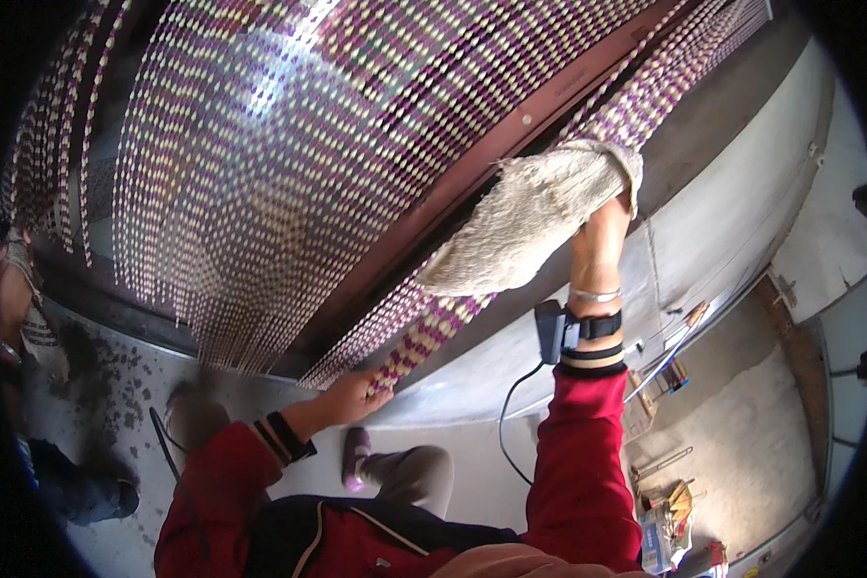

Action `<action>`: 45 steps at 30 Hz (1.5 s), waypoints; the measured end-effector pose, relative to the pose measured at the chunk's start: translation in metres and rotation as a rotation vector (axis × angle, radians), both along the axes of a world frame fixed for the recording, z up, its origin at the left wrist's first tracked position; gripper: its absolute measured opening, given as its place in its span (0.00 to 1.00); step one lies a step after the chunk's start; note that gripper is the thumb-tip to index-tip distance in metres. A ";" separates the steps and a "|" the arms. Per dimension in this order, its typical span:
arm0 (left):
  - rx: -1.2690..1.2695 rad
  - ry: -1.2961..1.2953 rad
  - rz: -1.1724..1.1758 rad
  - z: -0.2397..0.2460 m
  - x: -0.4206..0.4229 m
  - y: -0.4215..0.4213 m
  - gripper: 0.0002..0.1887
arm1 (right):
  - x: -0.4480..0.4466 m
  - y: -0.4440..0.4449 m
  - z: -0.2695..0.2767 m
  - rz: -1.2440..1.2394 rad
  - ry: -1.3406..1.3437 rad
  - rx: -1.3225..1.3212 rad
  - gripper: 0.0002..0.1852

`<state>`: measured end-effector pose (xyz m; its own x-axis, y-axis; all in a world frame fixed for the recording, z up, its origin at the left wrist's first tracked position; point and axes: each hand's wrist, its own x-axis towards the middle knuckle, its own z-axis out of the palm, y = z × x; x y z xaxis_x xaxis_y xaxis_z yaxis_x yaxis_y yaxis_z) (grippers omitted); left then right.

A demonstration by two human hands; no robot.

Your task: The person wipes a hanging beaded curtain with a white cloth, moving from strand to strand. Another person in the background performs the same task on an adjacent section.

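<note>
A curtain of purple and cream beaded strands (282, 180) hangs over a doorway with a reddish-brown frame (469, 144). My left hand (354, 397) is closed around the lower part of a gathered bunch of these strands (433, 329). Higher up the same bunch, my right hand (607, 209) holds a beige, rough-textured cloth (535, 217) folded round the strands. The cloth hides my right fingers. A wristband device (560, 332) with a dark cable is on my right forearm.
At the far left, another person's hand (11, 289) holds a cloth by more strands. A pale wall (722, 188) runs along the right. Cardboard and packaging (665, 527) lie on the concrete floor at the lower right. Wet spots mark the floor at left.
</note>
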<state>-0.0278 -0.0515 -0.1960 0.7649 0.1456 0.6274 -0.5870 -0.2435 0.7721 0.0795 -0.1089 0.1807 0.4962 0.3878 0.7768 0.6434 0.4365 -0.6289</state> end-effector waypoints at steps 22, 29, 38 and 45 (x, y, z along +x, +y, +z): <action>0.456 -0.008 0.355 -0.040 0.031 -0.009 0.19 | 0.009 -0.047 -0.296 -0.305 -0.089 -0.595 0.23; -0.122 0.212 -0.109 -0.025 0.011 -0.002 0.04 | 0.029 0.014 -0.087 0.043 0.173 0.067 0.22; 0.275 0.270 0.526 -0.017 0.006 -0.001 0.05 | 0.008 0.014 -0.062 0.008 -0.010 -0.030 0.14; 0.761 0.156 0.892 -0.030 0.011 0.017 0.24 | -0.013 0.020 -0.265 -0.058 -0.072 -0.421 0.18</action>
<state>-0.0173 -0.0343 -0.2259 0.6582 0.2959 0.6923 0.1112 -0.9476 0.2994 0.0670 -0.0889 -0.0841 0.4773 0.6513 0.5899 0.7079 0.1127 -0.6973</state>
